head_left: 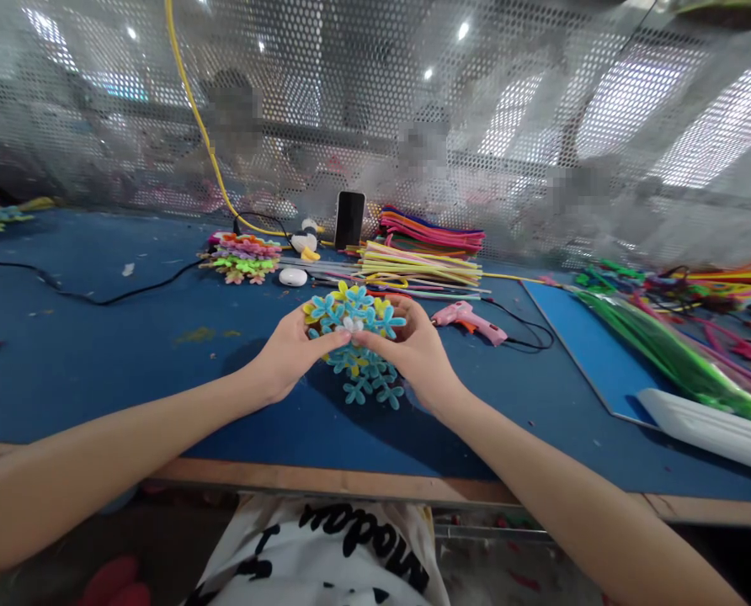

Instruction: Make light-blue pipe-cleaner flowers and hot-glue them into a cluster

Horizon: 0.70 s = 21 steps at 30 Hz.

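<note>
Between my two hands is a rounded cluster of fuzzy pipe-cleaner flowers [366, 366], mostly light blue with some yellow ones. My left hand [296, 349] is closed on its left side, the thumb reaching across the front. From the right, my right hand [417, 349] grips it the same way. Both thumb tips meet at a small white flower [352, 324] in the cluster and press on it. The fingers behind the cluster are mostly hidden. A pink glue gun [470, 321] lies on the table just right of my right hand.
Pipe-cleaner bundles [419, 265] lie at the back beside an upright phone [349, 219]. Stacked colourful flowers [242, 257], a white case [293, 277] and a small duck figure [306, 241] are left of them. A blue board [577, 353] and bagged green stems [679, 358] occupy the right. Black cables cross the table.
</note>
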### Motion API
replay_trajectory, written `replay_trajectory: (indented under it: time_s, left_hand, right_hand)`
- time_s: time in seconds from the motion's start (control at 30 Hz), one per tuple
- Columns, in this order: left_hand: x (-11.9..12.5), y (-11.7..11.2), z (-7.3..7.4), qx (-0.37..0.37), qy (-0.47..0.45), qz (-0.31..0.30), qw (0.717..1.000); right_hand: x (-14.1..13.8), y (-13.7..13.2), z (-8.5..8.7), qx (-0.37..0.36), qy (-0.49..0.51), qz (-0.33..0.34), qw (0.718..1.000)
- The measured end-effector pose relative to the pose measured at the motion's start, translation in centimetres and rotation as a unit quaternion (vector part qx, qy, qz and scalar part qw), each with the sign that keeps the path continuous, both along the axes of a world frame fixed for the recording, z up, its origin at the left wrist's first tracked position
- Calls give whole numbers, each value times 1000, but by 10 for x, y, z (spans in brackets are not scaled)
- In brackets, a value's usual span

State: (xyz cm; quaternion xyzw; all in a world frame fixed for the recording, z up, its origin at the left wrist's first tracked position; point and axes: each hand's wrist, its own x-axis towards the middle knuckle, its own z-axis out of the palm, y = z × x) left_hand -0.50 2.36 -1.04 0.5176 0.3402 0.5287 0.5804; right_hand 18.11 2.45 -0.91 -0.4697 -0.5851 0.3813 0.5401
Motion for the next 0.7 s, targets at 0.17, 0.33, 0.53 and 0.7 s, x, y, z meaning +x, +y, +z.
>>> replay_trajectory:
  time_s: [0.17,0.33,0.53,0.7]
  left_hand:
    - [-2,1,0,21,2,-9,1000]
    - [-2,-1,1,32,65,22,997]
    - [-3,1,1,53,56,18,997]
    - [-6,2,2,83,51,20,995]
  right_hand:
    - [4,-6,7,-55,-30,71,995]
    - [8,-5,7,-3,-70,48,996]
    - [7,-2,7,12,-29,65,997]
    - [6,-5,10,47,-62,48,996]
